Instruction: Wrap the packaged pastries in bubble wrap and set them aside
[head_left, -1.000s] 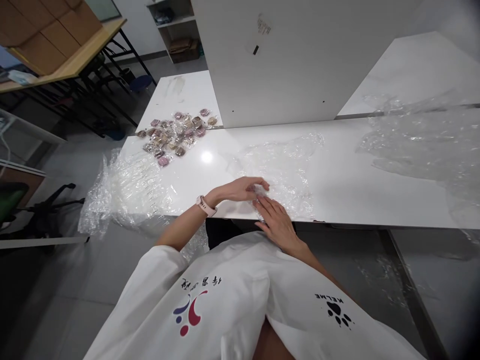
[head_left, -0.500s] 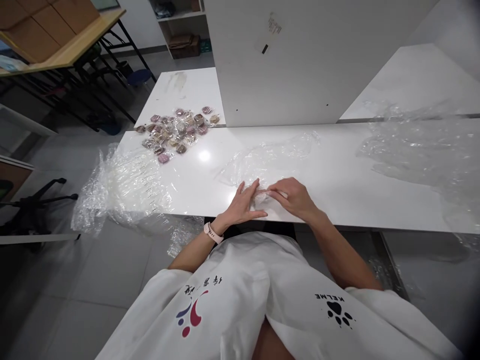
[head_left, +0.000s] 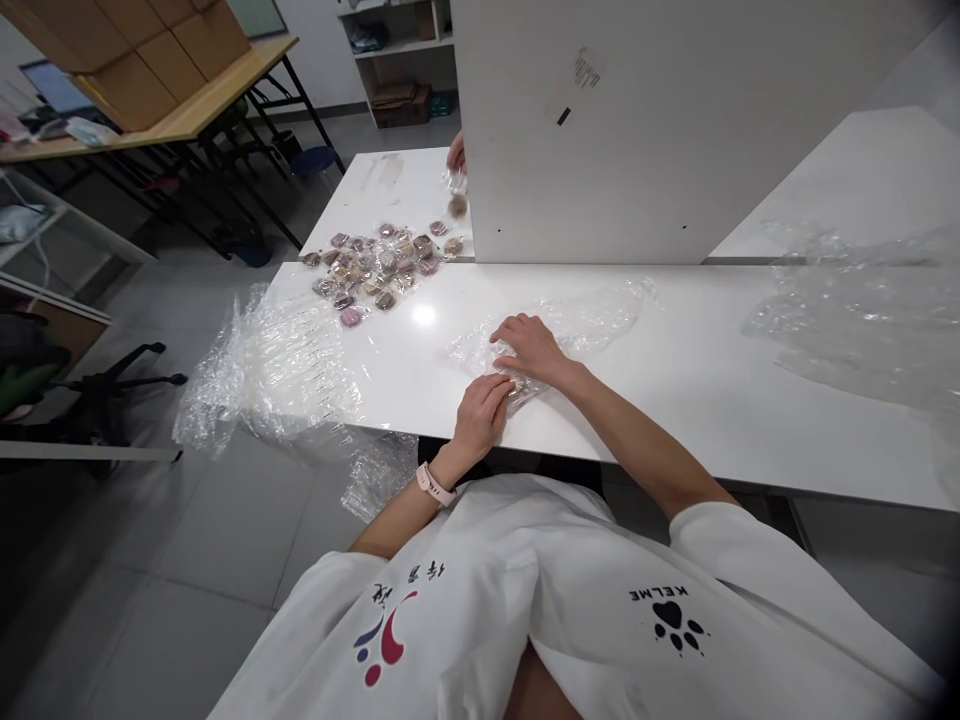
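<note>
A sheet of clear bubble wrap lies on the white table in front of me, with its near part under my hands. My left hand, a pink watch on its wrist, presses its closed fingers onto the near end of the wrap. Something small and brownish shows at those fingertips, too unclear to name. Just beyond, my right hand arches over the wrap with its fingers apart, its thumb close to the left fingertips.
Several small wrapped pieces, purple and brown, lie in a heap at the back left. More clear plastic packaging hangs over the left front edge, and bubble wrap covers the right. Behind a white partition, another person's hand shows.
My right hand has opened from a pinch and moved forward and left over the wrap. My left hand's fingers have closed. Another person's hand has appeared beside the partition.
</note>
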